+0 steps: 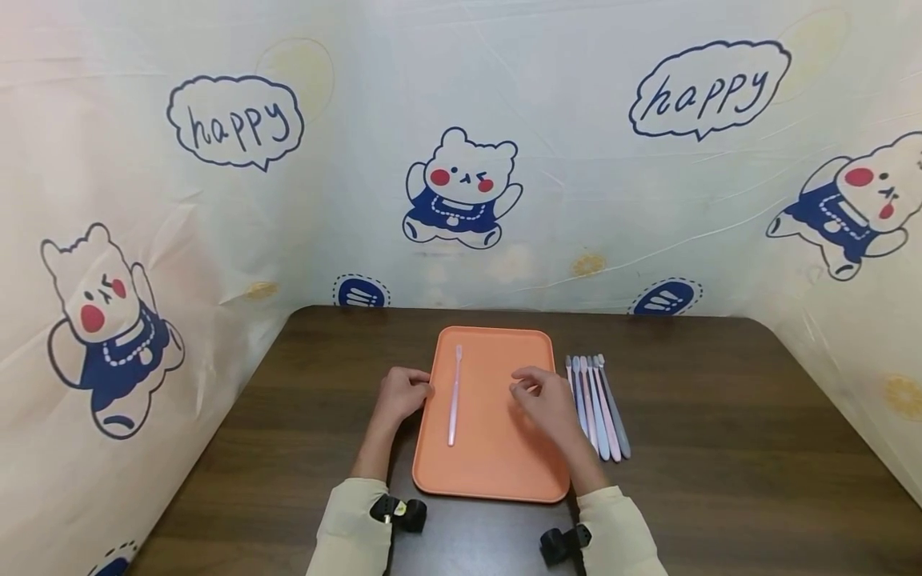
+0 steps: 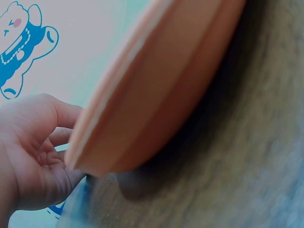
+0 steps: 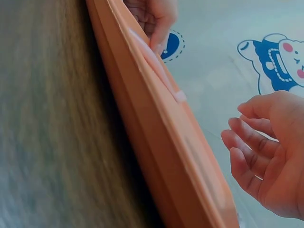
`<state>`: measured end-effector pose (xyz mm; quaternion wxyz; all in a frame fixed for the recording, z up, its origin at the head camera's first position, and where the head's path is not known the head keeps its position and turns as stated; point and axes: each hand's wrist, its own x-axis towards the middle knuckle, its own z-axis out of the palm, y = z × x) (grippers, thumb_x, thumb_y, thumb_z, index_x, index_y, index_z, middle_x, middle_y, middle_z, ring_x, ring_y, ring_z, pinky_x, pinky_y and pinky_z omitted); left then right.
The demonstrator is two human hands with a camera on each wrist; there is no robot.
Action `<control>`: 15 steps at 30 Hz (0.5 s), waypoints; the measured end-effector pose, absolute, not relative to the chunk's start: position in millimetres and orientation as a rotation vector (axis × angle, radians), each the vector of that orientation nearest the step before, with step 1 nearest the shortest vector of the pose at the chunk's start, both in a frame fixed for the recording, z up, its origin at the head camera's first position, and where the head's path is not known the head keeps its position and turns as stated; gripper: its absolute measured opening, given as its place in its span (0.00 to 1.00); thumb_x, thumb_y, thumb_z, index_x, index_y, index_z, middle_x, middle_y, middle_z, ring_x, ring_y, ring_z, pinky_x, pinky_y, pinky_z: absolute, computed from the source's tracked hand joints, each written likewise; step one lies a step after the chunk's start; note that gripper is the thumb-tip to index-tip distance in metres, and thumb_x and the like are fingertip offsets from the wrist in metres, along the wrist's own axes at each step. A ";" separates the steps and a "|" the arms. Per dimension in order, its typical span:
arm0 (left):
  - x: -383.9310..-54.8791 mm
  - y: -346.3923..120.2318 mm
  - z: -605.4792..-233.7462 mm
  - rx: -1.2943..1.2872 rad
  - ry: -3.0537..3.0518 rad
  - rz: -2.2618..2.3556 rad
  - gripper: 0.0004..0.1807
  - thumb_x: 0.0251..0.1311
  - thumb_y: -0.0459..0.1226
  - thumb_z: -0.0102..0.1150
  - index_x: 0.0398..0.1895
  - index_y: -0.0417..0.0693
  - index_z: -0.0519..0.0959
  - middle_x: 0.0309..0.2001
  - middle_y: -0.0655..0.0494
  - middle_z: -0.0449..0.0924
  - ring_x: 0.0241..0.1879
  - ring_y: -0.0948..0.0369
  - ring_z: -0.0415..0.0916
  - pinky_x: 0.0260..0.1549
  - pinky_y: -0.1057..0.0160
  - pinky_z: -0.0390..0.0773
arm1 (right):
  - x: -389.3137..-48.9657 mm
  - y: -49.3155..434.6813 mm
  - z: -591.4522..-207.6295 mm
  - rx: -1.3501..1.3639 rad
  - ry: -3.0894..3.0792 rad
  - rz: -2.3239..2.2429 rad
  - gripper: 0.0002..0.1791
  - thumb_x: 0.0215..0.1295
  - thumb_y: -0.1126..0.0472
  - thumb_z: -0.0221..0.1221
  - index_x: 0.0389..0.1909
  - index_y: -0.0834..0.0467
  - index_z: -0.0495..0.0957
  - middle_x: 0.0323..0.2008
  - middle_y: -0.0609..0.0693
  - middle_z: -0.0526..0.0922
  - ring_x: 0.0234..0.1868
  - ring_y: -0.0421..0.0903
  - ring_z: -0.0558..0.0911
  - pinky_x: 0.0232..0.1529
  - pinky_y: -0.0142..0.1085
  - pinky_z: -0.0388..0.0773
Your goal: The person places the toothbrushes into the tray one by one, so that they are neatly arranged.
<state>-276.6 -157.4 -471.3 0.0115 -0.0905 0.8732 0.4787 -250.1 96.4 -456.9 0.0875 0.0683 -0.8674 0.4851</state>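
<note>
An orange tray point(image 1: 497, 456) lies on the table, with one pale pink toothbrush point(image 1: 454, 400) lengthwise on its left part. My left hand point(image 1: 404, 394) grips the tray's left rim; in the left wrist view the fingers of that hand point(image 2: 38, 152) bend at the edge, partly hidden behind it. Above the tray's right half hovers my right hand point(image 1: 545, 400), fingers loosely bent. The right wrist view shows the right hand point(image 3: 270, 152) holding nothing, apart from the tray. Right of the tray lies a row of several toothbrushes point(image 1: 603, 416), blue, pink and grey, partly covered by the right hand.
The dark wooden table point(image 1: 720, 432) extends to both sides of the tray. Behind it and at the sides hangs a pale cloth point(image 1: 576, 208) printed with bears and the word "happy". A black wrist camera point(image 1: 410, 516) sits at the left sleeve, another camera point(image 1: 558, 546) at the right.
</note>
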 end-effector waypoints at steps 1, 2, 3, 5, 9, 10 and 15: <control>-276.6 -157.4 -471.1 -0.282 2.723 1.495 0.15 0.57 0.31 0.60 0.46 0.36 0.87 0.40 0.42 0.89 0.29 0.62 0.82 0.31 0.64 0.83 | -249.9 97.8 -456.7 0.205 -2.581 1.435 0.11 0.63 0.66 0.65 0.46 0.63 0.86 0.34 0.57 0.89 0.28 0.42 0.82 0.31 0.31 0.77; -276.6 -157.5 -471.0 -0.281 2.721 1.496 0.15 0.57 0.31 0.60 0.46 0.36 0.87 0.40 0.42 0.88 0.29 0.62 0.82 0.31 0.64 0.84 | -249.7 99.2 -456.5 0.204 -2.579 1.429 0.11 0.63 0.67 0.65 0.46 0.63 0.86 0.34 0.57 0.89 0.29 0.42 0.82 0.32 0.31 0.78; -276.6 -157.4 -471.0 -0.281 2.720 1.497 0.15 0.57 0.31 0.60 0.46 0.36 0.87 0.40 0.42 0.88 0.29 0.62 0.83 0.31 0.63 0.84 | -249.5 100.6 -456.3 0.208 -2.576 1.427 0.11 0.63 0.67 0.65 0.46 0.63 0.86 0.34 0.57 0.89 0.29 0.43 0.82 0.32 0.31 0.78; -276.7 -157.3 -471.1 -0.285 2.716 1.498 0.15 0.57 0.31 0.60 0.46 0.36 0.87 0.41 0.42 0.88 0.30 0.62 0.83 0.31 0.63 0.84 | -249.3 103.1 -455.4 0.200 -2.581 1.420 0.12 0.63 0.66 0.65 0.46 0.63 0.86 0.34 0.57 0.89 0.30 0.43 0.83 0.33 0.32 0.78; -276.5 -156.7 -471.1 -0.290 2.706 1.501 0.15 0.58 0.31 0.60 0.46 0.36 0.87 0.41 0.42 0.88 0.30 0.62 0.83 0.32 0.63 0.84 | -248.2 108.0 -453.2 0.176 -2.603 1.394 0.12 0.63 0.65 0.66 0.47 0.62 0.86 0.35 0.56 0.89 0.31 0.44 0.84 0.35 0.34 0.80; -276.5 -156.6 -471.1 -0.292 2.705 1.501 0.15 0.58 0.31 0.60 0.46 0.36 0.87 0.41 0.42 0.88 0.30 0.62 0.83 0.32 0.63 0.84 | -248.0 109.3 -452.5 0.168 -2.613 1.387 0.12 0.63 0.64 0.66 0.47 0.62 0.86 0.35 0.56 0.89 0.31 0.45 0.84 0.35 0.35 0.80; -277.1 -157.0 -471.9 -0.293 2.706 1.500 0.15 0.57 0.32 0.60 0.46 0.37 0.87 0.41 0.42 0.88 0.31 0.61 0.82 0.32 0.64 0.83 | -246.9 116.9 -450.4 0.154 -2.646 1.367 0.13 0.64 0.64 0.65 0.48 0.62 0.86 0.36 0.56 0.88 0.33 0.45 0.83 0.36 0.35 0.80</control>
